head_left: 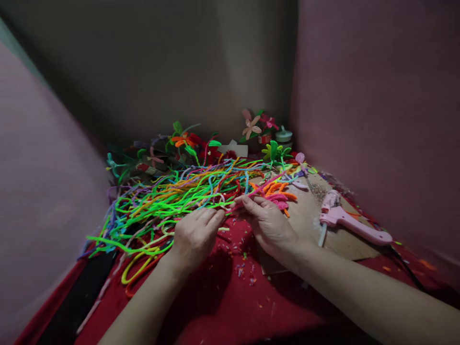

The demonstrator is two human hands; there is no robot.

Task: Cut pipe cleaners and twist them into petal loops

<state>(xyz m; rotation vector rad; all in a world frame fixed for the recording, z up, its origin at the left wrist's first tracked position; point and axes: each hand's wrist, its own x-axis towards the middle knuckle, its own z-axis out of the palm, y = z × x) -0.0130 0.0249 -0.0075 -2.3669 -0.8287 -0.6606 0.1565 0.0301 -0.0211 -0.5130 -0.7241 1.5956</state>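
My right hand [269,223] is closed in a pinch on a pink pipe cleaner [271,182], whose length runs up and to the right past the fingers. Close beside it, my left hand [197,234] is closed too, thumb and fingers pressed together at the strand's left end, which the fingertips mostly hide. Beyond both hands spreads a big heap of loose pipe cleaners [179,196] in green, orange, blue and purple. Just past the right hand lie orange looped pieces [285,191] and pink looped pieces [278,200].
A pink glue gun [354,224] rests on a cardboard sheet [302,225] at the right. Finished pipe-cleaner flowers [251,125] and a lidded jar [283,135] stand at the back. Coloured fluff is scattered over the red cloth [230,306]. Walls or panels enclose the table.
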